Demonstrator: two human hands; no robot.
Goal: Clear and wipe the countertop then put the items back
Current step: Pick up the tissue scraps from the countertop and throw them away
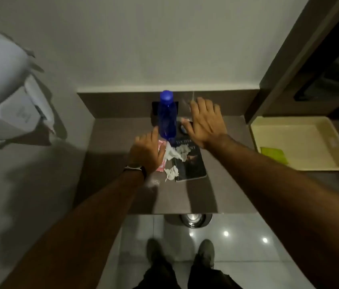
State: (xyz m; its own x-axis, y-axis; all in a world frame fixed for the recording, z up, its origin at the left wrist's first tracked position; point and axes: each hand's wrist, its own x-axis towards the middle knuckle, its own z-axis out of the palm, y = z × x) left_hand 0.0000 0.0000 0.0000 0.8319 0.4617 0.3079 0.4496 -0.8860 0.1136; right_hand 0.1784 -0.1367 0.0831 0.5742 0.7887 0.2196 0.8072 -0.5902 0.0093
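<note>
A blue bottle stands upright at the back of the dark countertop. A dark book lies in front of it with crumpled white tissue on and beside it. A pink packet lies partly under my left hand, which rests there with fingers apart, just left of the bottle's base. My right hand hovers flat and spread to the right of the bottle, over a small dark round object that it mostly hides.
A cream tray holding a green cloth sits at the right end of the counter. A white paper towel dispenser hangs on the left wall. A metal bin stands under the counter's front edge.
</note>
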